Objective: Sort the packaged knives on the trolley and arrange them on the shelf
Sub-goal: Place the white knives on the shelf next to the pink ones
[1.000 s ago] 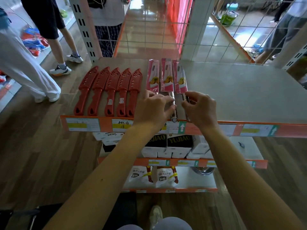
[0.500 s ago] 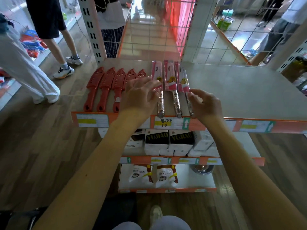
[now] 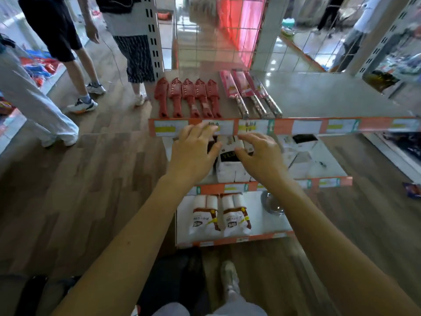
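The three pink-packaged knives (image 3: 247, 91) lie side by side on the top shelf (image 3: 323, 96), pink card ends far, shiny handles near and reaching almost to the orange price rail (image 3: 298, 127). They fan slightly to the right. Just left of them, apart by a narrow gap, five red sheathed knives (image 3: 188, 98) lie in a tight row with handles pointing near. Neither grip touches any knife. The left grip (image 3: 193, 152) and the right grip (image 3: 259, 155) both hang released, fingers spread and holding nothing, on the near side of the price rail. The left fingertips overlap the rail's labels in the view. Both hands are in front of the white boxes with black labels (image 3: 229, 166) on the second shelf. Half a second ago the two hands were over the knife handles on the top shelf, and a second ago their fingers pinched those handles. Now they have drawn back toward the person, and the pink knives remain in their row. Below, white bags (image 3: 218, 216) and a metal bowl (image 3: 272, 202) occupy the lowest shelf. Other people's legs stand at far left on the wood floor (image 3: 91, 179).
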The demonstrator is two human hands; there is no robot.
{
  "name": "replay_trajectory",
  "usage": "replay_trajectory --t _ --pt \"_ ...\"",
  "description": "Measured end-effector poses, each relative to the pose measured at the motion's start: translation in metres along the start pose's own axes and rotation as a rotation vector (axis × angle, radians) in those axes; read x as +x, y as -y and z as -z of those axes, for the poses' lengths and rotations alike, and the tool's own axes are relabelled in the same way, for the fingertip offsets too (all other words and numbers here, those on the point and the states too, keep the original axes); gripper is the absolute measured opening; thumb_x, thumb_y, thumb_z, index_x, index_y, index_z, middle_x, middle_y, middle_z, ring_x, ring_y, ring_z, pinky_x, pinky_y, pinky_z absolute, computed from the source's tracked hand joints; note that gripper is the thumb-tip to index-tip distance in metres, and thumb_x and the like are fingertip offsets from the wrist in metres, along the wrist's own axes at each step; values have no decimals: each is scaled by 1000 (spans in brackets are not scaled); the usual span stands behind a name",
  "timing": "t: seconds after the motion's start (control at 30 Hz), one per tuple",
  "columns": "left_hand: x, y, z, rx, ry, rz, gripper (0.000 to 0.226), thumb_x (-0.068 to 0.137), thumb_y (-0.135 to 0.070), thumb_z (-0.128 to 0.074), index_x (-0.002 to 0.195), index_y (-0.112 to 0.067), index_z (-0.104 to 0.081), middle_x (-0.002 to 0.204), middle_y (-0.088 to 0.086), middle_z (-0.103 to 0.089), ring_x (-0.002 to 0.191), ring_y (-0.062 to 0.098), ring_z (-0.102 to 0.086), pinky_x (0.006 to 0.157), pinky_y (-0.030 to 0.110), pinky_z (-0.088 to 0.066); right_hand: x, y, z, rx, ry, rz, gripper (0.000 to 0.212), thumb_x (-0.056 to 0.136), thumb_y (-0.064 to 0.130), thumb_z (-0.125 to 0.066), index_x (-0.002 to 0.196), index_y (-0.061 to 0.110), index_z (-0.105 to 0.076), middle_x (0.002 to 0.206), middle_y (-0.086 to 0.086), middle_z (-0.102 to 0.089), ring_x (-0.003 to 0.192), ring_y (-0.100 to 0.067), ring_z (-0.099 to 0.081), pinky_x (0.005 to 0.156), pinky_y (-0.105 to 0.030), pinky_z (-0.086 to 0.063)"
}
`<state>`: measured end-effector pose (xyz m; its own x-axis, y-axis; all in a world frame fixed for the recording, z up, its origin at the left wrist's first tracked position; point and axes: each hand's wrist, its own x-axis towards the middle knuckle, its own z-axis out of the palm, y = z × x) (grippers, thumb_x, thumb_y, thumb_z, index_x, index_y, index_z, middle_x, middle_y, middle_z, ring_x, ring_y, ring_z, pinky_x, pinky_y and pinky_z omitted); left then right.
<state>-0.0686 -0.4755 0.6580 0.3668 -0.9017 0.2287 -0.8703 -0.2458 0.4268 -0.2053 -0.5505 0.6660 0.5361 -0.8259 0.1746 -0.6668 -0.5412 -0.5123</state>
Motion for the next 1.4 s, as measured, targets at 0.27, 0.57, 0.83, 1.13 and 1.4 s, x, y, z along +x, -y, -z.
replay_trajectory --t 0.27,0.57,0.83,1.13,1.4 --pt "-98 42 -25 18 221 103 53 95 -41 -41 143 -19 -30 152 3 -27 136 27 -25 107 41 -28 -92 26 -50 -2 237 -77 36 90 22 -55 124 10 -57 131 -8 -53 123 -26 -45 96 -31 -38" --pt "-200 75 -57 -22 288 353 56 95 -40 -42 143 -15 -29 151 6 -26 136 29 -26 108 43 -30 -153 14 -106 -60 490 -55 39 91 18 -51 128 9 -53 135 -10 -50 121 -25 -47 97 -28 -36" --pt "-308 101 -91 49 316 560 61 95 -48 -36 147 -22 -19 156 2 -12 143 23 -8 109 43 -23 -222 1 -164 -77 614 92 44 89 20 -53 132 11 -48 139 -11 -44 124 -30 -43 101 -40 -40" --pt "-411 152 -116 27 371 784 65 93 -49 -40 147 -22 -18 155 3 -17 142 24 -9 112 41 -19 -293 3 -234 -79 758 43 53 94 24 -49 143 17 -31 151 -4 -25 133 -28 -33 105 -37 -34" --pt "-450 221 -154 -43 345 758 63 93 -43 -46 146 -21 -21 152 3 -25 138 26 -20 109 43 -26 -344 15 -331 -71 813 -3 50 93 28 -51 140 18 -37 143 -2 -38 124 -23 -44 90 -33 -44"
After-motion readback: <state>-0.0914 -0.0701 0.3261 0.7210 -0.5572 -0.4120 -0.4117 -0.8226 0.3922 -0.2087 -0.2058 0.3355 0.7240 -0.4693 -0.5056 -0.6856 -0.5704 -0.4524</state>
